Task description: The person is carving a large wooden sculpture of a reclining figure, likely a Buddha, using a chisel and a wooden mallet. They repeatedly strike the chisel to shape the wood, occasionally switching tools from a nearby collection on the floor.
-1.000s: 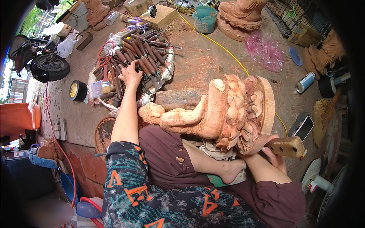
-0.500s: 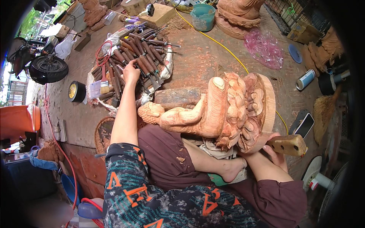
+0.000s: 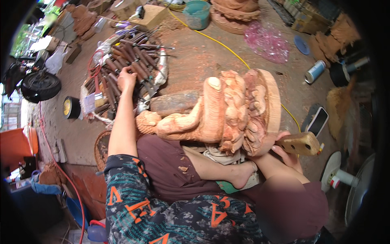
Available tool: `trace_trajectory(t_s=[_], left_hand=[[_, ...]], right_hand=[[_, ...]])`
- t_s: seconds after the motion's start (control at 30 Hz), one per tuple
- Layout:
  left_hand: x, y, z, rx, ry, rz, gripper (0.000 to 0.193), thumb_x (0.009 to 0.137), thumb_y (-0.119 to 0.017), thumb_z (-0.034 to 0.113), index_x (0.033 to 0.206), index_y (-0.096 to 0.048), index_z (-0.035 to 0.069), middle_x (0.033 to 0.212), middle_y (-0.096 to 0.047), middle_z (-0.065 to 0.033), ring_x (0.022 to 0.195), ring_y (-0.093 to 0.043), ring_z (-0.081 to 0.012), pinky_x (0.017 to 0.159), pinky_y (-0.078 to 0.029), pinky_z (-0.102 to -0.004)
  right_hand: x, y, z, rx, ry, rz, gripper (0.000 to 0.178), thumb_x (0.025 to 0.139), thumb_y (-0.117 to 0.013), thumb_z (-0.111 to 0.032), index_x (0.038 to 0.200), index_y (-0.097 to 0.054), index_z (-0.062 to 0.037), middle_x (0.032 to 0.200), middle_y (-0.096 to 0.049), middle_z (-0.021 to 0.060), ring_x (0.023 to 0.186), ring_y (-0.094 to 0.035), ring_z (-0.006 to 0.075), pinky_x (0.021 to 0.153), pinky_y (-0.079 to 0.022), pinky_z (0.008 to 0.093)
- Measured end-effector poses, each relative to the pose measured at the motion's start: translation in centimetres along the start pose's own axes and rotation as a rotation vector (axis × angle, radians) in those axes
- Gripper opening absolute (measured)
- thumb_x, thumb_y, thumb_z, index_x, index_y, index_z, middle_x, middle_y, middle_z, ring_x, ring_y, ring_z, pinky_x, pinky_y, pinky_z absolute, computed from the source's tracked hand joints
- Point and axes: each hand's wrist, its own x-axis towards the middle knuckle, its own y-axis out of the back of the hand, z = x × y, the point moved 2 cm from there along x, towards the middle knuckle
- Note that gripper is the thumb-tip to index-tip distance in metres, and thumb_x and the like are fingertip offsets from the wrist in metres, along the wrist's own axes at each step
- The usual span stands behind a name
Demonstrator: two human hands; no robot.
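Observation:
My left hand [image 3: 127, 79] is in a heap of carving chisels [image 3: 111, 83] with wooden handles, fingers curled down on a handle. Its fingertips are partly hidden. My right hand [image 3: 288, 159] grips a pale wooden mallet [image 3: 300, 144], a block with dark holes in its side, beside the carving's base. Across my lap lies a carved wooden figure [image 3: 213, 110] on its side. Its knobbly head points left and its round, flat base [image 3: 274, 101] points right. A thick wooden log [image 3: 174, 101] lies behind the figure.
A paintbrush [image 3: 98, 99] and a round black tin [image 3: 72, 107] flank the heap. A yellow cord [image 3: 227, 47] crosses the floor behind the figure. At the right are a phone [image 3: 320, 119], a spray can [image 3: 315, 72] and a fan [image 3: 361, 195]. A teal bucket [image 3: 197, 15] stands at the back.
The whole view has shifted, so things sit farther left. My left hand stays at the same spot in the heap, its fingers more curled. The mallet and figure keep their places.

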Motion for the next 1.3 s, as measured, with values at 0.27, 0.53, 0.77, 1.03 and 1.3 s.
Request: trace_trajectory(t_s=[0.27, 0.53, 0.77, 1.03, 1.3], left_hand=[[0.1, 0.1, 0.4, 0.079, 0.054, 0.002, 0.065, 0.071, -0.075, 0.031, 0.131, -0.05, 0.022, 0.117, -0.064, -0.0144, 0.109, -0.061, -0.0325, 0.09, -0.048, -0.0422], [3.0, -0.4, -2.2, 0.02, 0.062, 0.005, 0.055, 0.072, -0.065, 0.025, 0.125, -0.056, 0.009, 0.108, -0.067, -0.0169, 0.104, -0.063, -0.0319, 0.088, -0.049, -0.0408], [-1.0, -0.1, 1.7, 0.095, 0.034, -0.057, 0.029, 0.079, -0.063, 0.024, 0.108, -0.068, 0.017, 0.109, -0.067, -0.0145, 0.105, -0.063, -0.0313, 0.09, -0.049, -0.0423], [0.5, -3.7, -0.2, -0.227, -0.037, 0.047, 0.054, 0.071, -0.078, 0.02, 0.121, -0.057, 0.012, 0.082, -0.07, -0.0099, 0.06, -0.067, -0.0175, 0.057, -0.053, -0.0312], [3.8, 0.6, -2.7, -1.169, 0.311, -0.211, 0.029, 0.073, -0.071, 0.002, 0.097, -0.058, -0.008, 0.093, -0.065, -0.0163, 0.072, -0.065, -0.0177, 0.055, -0.054, -0.0227]], right_hand=[[0.0, 0.6, 1.1, 0.058, 0.026, -0.032, 0.025, 0.08, -0.065, 0.005, 0.099, -0.051, -0.005, 0.092, -0.055, 0.0053, 0.09, -0.053, 0.0136, 0.083, -0.042, 0.0287], [0.2, 0.5, 1.8, 0.062, 0.027, -0.043, 0.025, 0.08, -0.065, 0.002, 0.1, -0.052, -0.0051, 0.092, -0.055, 0.0051, 0.09, -0.053, 0.0133, 0.082, -0.042, 0.0282], [-0.1, 1.0, 2.3, 0.074, 0.002, 0.006, 0.027, 0.079, -0.066, 0.001, 0.101, -0.051, -0.0052, 0.092, -0.055, 0.0052, 0.09, -0.053, 0.0131, 0.082, -0.042, 0.0279], [-0.6, 1.2, 2.2, 0.001, 0.0, 0.0, 0.028, 0.08, -0.066, 0.001, 0.102, -0.051, -0.005, 0.093, -0.055, 0.0049, 0.091, -0.053, 0.0129, 0.083, -0.042, 0.0279], [0.7, -0.2, 2.1, 0.044, -0.004, -0.004, 0.027, 0.081, -0.068, -0.005, 0.102, -0.052, -0.0062, 0.094, -0.054, 0.0028, 0.09, -0.052, 0.0114, 0.078, -0.043, 0.0267]])
